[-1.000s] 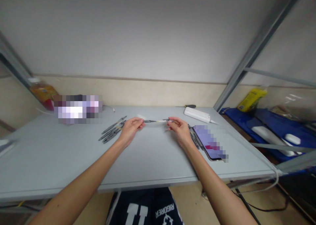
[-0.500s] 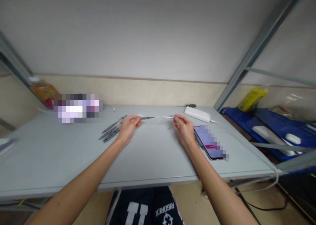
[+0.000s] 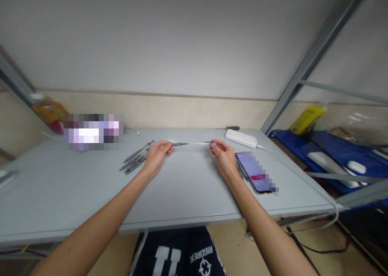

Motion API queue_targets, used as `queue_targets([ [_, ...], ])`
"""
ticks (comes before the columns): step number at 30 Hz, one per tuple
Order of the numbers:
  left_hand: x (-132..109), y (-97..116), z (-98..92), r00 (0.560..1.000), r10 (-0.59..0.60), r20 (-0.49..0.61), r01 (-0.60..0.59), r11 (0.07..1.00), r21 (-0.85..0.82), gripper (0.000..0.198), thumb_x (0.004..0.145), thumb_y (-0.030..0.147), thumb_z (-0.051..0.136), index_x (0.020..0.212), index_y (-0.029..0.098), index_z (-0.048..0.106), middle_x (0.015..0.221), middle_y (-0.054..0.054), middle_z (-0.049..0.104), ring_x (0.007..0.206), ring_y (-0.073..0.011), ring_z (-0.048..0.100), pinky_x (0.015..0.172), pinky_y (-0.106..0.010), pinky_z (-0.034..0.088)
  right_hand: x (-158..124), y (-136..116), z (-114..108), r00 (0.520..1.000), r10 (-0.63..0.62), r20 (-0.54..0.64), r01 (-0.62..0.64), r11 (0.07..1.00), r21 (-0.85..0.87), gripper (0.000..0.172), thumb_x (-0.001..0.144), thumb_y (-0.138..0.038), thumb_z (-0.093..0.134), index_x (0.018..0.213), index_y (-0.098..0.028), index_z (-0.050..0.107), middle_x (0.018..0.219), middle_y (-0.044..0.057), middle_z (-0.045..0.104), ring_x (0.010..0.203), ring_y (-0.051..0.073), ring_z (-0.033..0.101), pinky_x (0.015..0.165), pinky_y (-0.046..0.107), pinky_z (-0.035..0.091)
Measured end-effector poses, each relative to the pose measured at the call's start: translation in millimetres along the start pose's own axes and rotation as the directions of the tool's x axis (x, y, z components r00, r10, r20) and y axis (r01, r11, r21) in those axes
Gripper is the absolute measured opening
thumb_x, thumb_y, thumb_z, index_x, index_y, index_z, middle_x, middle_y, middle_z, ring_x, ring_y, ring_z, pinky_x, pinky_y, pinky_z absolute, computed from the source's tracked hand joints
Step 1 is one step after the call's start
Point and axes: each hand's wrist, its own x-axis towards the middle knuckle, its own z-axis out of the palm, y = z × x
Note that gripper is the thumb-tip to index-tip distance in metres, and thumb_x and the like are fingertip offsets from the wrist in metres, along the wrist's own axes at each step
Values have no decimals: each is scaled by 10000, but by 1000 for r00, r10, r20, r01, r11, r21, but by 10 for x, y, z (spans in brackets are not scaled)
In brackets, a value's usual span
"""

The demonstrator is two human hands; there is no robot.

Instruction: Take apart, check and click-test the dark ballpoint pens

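Note:
My left hand (image 3: 157, 154) is closed in a pinch on a dark pen piece (image 3: 181, 144) whose yellowish end points right. Across from it, my right hand (image 3: 223, 152) pinches a thin pale pen refill (image 3: 200, 143), pointing left at that end. The two tips meet or nearly meet; whether they touch I cannot tell. A small dark piece also shows at my right fingertips, too small to name. Several grey pens (image 3: 133, 161) lie just left of my left hand, partly covered by it. Beside my right wrist lie dark slender pieces (image 3: 241, 173), partly hidden.
A phone (image 3: 254, 173) lies right of my right forearm. Behind it are a white power strip (image 3: 241, 138) with a cable and a screwdriver (image 3: 233, 128). A bottle (image 3: 50, 110) and a blurred-out object stand at the back left. Metal posts frame the grey desk (image 3: 184, 195).
The refill in my right hand has come closer to the pen piece, closing the gap between their tips. My left hand keeps its hold. The view has shifted slightly.

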Motion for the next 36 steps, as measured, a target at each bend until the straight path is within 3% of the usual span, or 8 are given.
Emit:
queue_targets([
  [7, -3, 3, 2, 1000, -13, 7, 13, 1000, 0, 314, 549, 366, 756, 693, 118, 631, 584, -16, 617, 519, -77, 485, 547, -220, 377, -10, -5, 0, 1000, 11, 1, -11, 1000, 19, 242, 563, -247, 707, 787, -168, 658, 641, -4, 598, 628, 122, 552, 564, 245, 457],
  [15, -31, -21, 16, 987, -68, 145, 63, 997, 33, 292, 601, 351, 732, 726, 109, 627, 618, -23, 629, 543, -80, 506, 561, -222, 364, -23, 85, 8, 985, -9, 174, 19, 998, -58, 272, 571, -262, 739, 819, -161, 690, 672, 10, 636, 595, 115, 544, 575, 250, 457],
  [30, -59, 2, 33, 976, -132, 173, 131, 991, 17, 273, 610, 337, 723, 687, 102, 608, 586, -21, 603, 519, -78, 489, 536, -229, 354, -37, 76, 3, 972, -31, 232, 64, 989, -136, 295, 582, -297, 747, 838, -155, 708, 775, 57, 690, 647, 141, 587, 602, 263, 474],
  [36, -49, -27, 11, 981, -80, 175, 69, 995, 70, 332, 570, 377, 752, 723, 111, 624, 622, -45, 652, 528, -86, 507, 558, -232, 373, -82, 22, 23, 969, -27, 246, 91, 962, -256, 284, 632, -391, 706, 748, -134, 679, 604, 35, 651, 536, 127, 559, 544, 239, 438],
])
